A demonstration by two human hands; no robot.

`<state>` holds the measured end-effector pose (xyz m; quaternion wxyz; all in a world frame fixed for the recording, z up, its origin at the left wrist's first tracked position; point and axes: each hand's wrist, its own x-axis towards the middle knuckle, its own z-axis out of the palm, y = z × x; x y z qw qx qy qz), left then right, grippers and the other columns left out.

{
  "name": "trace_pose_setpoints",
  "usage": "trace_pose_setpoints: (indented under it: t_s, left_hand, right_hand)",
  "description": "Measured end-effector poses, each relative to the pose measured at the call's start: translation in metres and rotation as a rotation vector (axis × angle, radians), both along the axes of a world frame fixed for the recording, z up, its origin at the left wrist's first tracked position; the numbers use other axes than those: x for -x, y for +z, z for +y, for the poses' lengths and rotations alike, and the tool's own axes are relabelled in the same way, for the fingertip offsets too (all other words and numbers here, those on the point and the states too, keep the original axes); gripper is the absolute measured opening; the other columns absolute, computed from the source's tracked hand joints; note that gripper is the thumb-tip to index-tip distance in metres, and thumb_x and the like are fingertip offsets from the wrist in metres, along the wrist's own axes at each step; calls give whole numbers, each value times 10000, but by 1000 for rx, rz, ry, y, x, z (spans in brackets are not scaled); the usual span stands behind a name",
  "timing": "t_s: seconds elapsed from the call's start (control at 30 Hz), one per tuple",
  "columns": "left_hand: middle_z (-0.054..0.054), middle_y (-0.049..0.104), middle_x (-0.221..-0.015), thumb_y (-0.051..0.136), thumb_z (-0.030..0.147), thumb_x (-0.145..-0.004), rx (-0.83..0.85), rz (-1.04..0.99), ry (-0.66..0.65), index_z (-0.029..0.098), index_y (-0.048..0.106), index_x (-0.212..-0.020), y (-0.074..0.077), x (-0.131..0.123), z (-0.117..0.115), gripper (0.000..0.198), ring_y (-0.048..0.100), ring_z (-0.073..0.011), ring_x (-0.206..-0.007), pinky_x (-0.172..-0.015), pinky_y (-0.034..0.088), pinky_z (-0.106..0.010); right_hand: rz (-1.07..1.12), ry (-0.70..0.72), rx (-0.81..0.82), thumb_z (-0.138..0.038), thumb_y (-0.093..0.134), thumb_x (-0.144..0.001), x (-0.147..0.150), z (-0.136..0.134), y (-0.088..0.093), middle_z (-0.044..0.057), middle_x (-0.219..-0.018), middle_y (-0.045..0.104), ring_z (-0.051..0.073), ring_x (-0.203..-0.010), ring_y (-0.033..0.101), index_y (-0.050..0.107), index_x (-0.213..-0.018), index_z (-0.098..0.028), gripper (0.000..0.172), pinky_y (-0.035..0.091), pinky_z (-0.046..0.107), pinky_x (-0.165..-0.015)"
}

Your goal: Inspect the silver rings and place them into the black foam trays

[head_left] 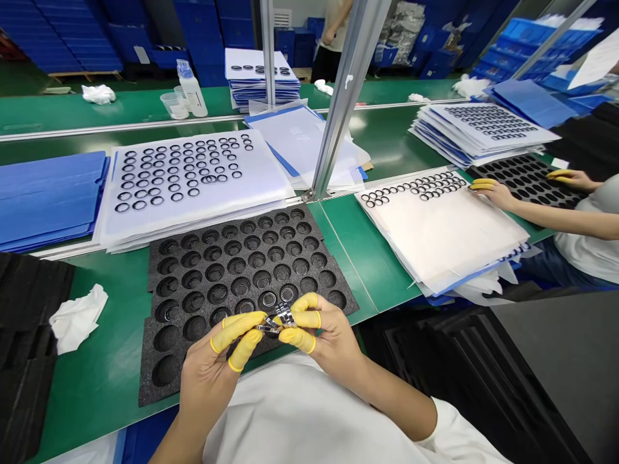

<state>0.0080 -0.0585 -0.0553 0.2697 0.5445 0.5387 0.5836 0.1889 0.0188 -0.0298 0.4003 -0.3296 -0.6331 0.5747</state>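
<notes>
Yellow finger cots cover several fingertips of both hands. Above the near edge of a black foam tray (147,351), my right hand (336,332) pinches a short stack of shiny dark rings (285,314) between thumb and fingers. Close against it, my left hand (210,367) has its fingertips closed on one or more metal rings (267,325); how many is unclear. The tray has rows of round pockets, and many of them hold a ring. Some pockets at the near left and right edge show no ring. My hands hide part of the tray's front.
Behind the tray, a paper stack (207,200) carries rows of rings. Blue sheets (48,193) and a crumpled tissue (80,319) lie left. A metal post (338,109) rises beyond. At right, a co-worker's gloved-fingertip hand (493,191) touches another ring-covered sheet (435,232).
</notes>
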Motion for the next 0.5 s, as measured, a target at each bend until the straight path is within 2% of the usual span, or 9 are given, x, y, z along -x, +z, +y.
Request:
trace_pose_setpoints:
  t_s: [0.13, 0.23, 0.37, 0.5]
  left_hand:
    - [52, 815, -1041, 739, 110, -867, 16, -14, 11, 327, 779, -1120, 2, 0, 1, 336, 754, -104, -934, -929, 558, -167]
    - [28, 816, -1018, 761, 134, -853, 46, -124, -12, 321, 802, -1063, 2, 1, 3, 285, 756, -123, -919, -875, 595, -191]
    - [0, 787, -890, 877, 259, -750, 156, -539, -35, 294, 833, -879, 2, -1, 8, 141, 722, -122, -732, -630, 619, -191]
    - [17, 668, -640, 956, 363, -624, 413, -909, -25, 235, 824, -796, 7, -6, 12, 252, 602, -73, -531, -499, 555, -162]
  right_hand:
    - [-49, -77, -83, -594, 727, -860, -1, -1, -2, 58, -922, 581, 173, -804, 502, 834, -836, -313, 301, 461, 335, -739]
    - [-25, -37, -8, -593, 721, -866, -1, -1, -1, 58, -933, 583, 179, -834, 518, 819, -859, -290, 319, 467, 342, -771]
    - [89, 30, 325, -606, 777, -801, 1, 0, -1, 21, -821, 565, 135, -739, 490, 745, -761, -216, 393, 437, 276, -684]
    - [280, 63, 779, -576, 859, -709, 3, 0, -4, -38, -623, 504, 78, -577, 380, 650, -730, -177, 451, 321, 213, -539]
